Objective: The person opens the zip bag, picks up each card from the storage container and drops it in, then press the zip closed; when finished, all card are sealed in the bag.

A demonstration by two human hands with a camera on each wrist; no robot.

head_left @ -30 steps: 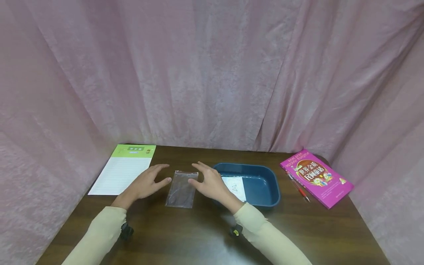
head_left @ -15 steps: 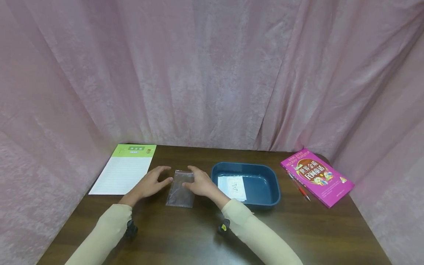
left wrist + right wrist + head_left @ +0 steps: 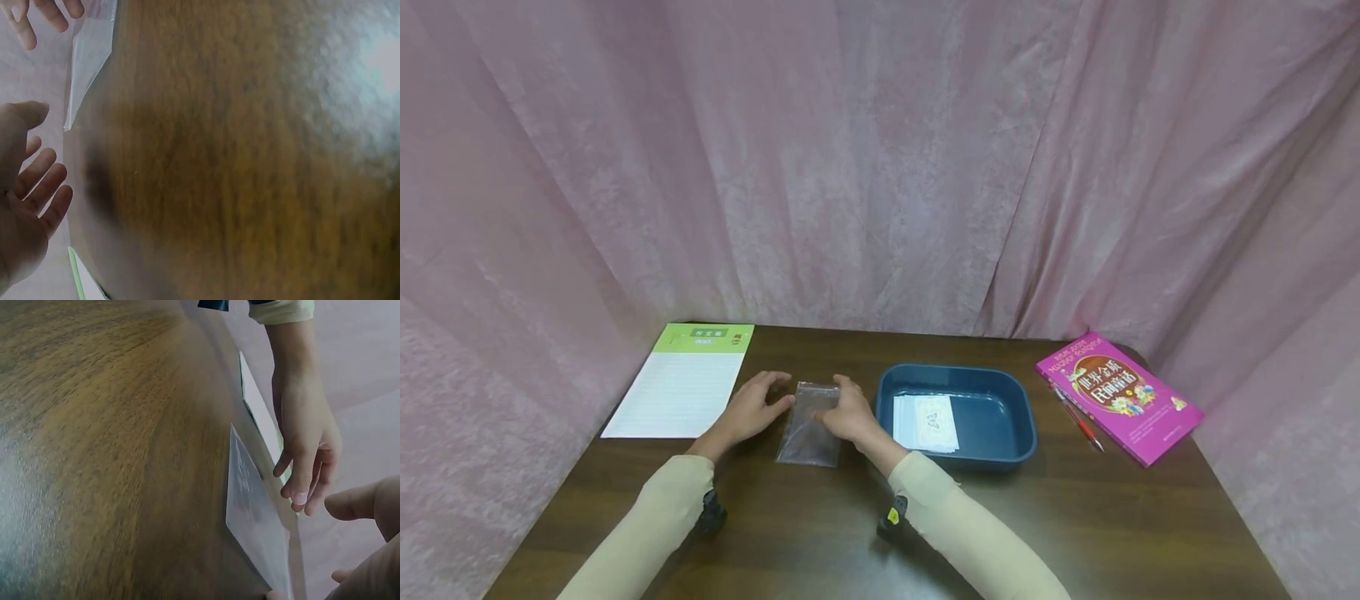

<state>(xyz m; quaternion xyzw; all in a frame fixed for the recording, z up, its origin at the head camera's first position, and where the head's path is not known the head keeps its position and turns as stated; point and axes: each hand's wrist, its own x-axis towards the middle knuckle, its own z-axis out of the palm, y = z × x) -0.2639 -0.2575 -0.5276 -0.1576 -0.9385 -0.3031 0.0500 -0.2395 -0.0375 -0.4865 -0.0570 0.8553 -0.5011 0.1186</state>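
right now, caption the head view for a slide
Left hand and right hand by a clear bag, between a pad and a tray of papers; pen and book far right.

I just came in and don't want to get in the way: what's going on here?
A person has both hands at a clear bag lying flat on the table. The right hand is over its right side, the left hand close by its left edge. Neither grips it; whether any fingers touch it is hard to tell. Papers lie in the blue tray to the right.
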